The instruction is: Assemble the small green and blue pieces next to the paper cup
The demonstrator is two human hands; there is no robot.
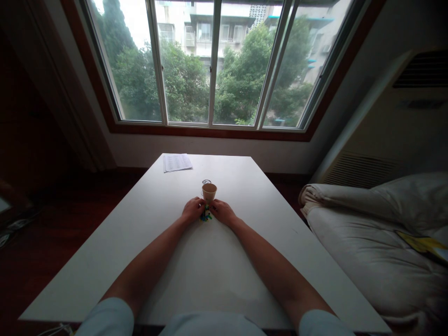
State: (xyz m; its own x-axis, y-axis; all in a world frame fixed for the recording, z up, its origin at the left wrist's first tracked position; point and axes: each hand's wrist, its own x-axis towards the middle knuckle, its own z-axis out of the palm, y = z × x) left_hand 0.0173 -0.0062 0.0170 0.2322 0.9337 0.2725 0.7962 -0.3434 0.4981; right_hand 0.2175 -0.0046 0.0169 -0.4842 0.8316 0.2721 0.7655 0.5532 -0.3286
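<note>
A light brown paper cup (209, 192) stands upright near the middle of the white table, its mouth facing up. My left hand (193, 209) rests just left of the cup's base, fingers curled inward. On the other side, my right hand (223, 212) mirrors it, its fingertips close to the base. Between both hands lies a small cluster of blue, green, yellow and dark pieces (206, 216), too small to name. Each hand's fingers are bent together at these pieces. What they pinch is too small to make out.
The white table (147, 261) stretches toward the window. Printed paper sheets (178, 162) lie at its far left. A thin dark looped thing (206, 182) is behind the cup. To the right stands a padded seat (350, 233) with a yellow item (422, 243) on it.
</note>
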